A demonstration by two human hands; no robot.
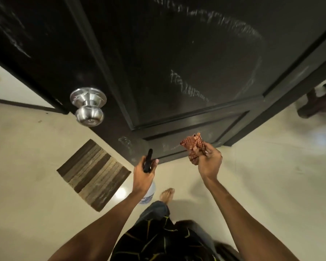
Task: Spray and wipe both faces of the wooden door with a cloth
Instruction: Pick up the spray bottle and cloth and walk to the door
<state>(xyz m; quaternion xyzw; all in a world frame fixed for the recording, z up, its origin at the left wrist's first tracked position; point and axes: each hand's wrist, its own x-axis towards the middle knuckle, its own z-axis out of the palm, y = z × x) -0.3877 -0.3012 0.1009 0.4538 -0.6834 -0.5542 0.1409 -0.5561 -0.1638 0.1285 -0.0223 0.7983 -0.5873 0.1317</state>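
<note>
my left hand (145,172) is curled round the black trigger head of the bottle (148,194), nozzle aimed at the bottom rail of the door (177,53). my right hand (209,161) pinches the bunched red check cloth (193,146) near that rail, apart from the wood as far as i can tell. the door stands open before me, knob (88,106) to my left, a striped mat (93,174) on the floor by its edge. pale smeared arcs show on the big panel and marks low on the rail, so i judge i'm on the low part of this face, between spray and wipe. next calls for pressing the cloth flat on the rail and rubbing along it; the other face waits.
</note>
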